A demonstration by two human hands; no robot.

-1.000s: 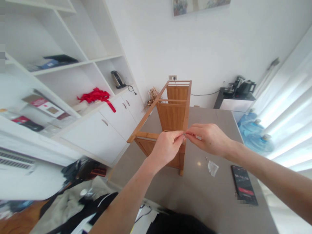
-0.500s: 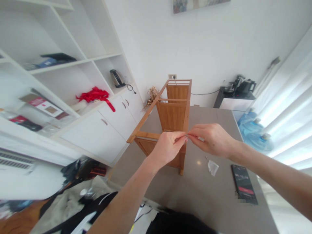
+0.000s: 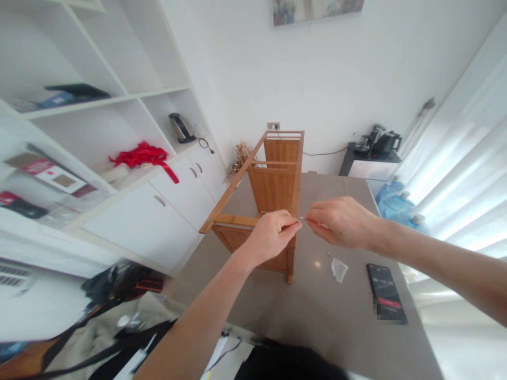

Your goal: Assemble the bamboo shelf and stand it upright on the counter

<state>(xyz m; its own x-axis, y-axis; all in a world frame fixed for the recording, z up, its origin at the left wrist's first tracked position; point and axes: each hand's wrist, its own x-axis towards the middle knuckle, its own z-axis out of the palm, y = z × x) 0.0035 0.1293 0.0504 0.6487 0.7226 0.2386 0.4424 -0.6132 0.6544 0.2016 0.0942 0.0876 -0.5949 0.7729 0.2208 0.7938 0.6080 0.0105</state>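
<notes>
Barely visible | thin metallic piece (image 3: 302,218) | between left hand (image 3: 272,236), right hand (image 3: 341,221) fingertips

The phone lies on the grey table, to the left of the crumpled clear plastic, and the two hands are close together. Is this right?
One thing is wrong: the phone lies on the grey table to the right of the crumpled clear plastic, as the head view shows. The left hand and right hand are indeed close together.
</notes>
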